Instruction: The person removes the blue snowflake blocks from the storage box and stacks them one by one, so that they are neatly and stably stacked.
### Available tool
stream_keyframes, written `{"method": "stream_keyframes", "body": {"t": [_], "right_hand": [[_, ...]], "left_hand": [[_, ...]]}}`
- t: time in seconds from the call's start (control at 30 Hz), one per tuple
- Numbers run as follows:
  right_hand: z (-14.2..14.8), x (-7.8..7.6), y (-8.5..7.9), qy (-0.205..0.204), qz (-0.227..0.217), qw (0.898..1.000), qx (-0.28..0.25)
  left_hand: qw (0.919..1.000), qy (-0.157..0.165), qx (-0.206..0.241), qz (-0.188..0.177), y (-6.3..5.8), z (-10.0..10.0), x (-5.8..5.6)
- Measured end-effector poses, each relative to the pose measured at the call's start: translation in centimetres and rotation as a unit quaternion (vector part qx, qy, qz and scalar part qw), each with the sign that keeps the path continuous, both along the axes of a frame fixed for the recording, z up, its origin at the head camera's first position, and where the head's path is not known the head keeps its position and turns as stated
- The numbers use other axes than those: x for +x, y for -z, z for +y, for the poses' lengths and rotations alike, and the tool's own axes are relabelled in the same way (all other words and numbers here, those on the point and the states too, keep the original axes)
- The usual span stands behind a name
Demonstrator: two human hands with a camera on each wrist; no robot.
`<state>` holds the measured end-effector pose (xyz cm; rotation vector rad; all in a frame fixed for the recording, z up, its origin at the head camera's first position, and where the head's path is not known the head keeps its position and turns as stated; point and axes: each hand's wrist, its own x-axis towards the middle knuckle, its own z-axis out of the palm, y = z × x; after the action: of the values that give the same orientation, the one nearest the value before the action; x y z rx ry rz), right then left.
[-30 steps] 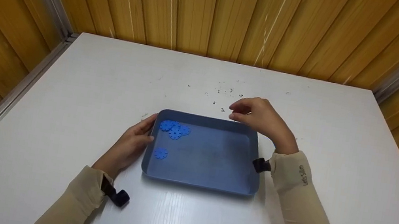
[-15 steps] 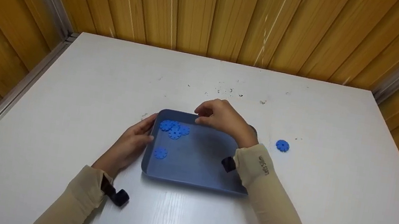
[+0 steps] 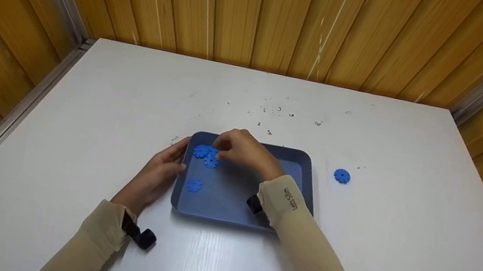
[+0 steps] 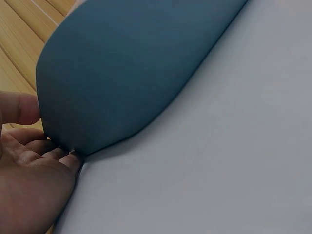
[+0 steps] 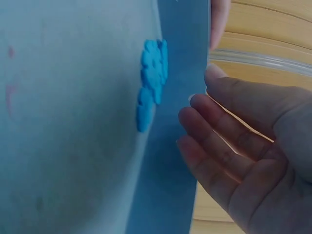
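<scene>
A shallow blue-grey tray lies on the white table. My left hand holds it by its left side, thumb at the rim and fingers along the outer wall; in the left wrist view the fingers partly hide behind one another. Inside, several blue notched plastic discs overlap in the far left corner, and a single disc lies nearer the front. My right hand hovers above that cluster, covering part of it. Seen from the right wrist, its loosely bent fingers have nothing between them, and the cluster lies beyond.
Another blue notched disc lies on the table to the right of the tray. Dark scuff marks spot the surface behind the tray. Wood-look panels stand along the back and both sides.
From the tray's far right edge, my right hand has moved left to the discs in the corner. The disc on the table at right has come into view. My left hand has stayed put.
</scene>
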<state>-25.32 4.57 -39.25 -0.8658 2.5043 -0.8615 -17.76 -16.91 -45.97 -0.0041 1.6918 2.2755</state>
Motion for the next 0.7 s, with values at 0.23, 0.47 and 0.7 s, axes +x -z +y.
{"method": "stream_keyframes", "body": {"t": [0.23, 0.47, 0.7], "right_hand": [[-0.7, 0.2, 0.9, -0.009, 0.015, 1.000, 0.003], [-1.2, 0.2, 1.6, -0.016, 0.007, 1.000, 0.011], [-1.5, 0.2, 2.0, -0.027, 0.008, 0.999, 0.021]], "left_hand": [[1.0000, 0.002, -0.003, -0.005, 0.0, 0.0, -0.2], [0.9999, 0.007, 0.009, -0.001, 0.0, 0.0, 0.0], [1.0000, 0.006, 0.007, -0.001, 0.0, 0.0, 0.0]]}}
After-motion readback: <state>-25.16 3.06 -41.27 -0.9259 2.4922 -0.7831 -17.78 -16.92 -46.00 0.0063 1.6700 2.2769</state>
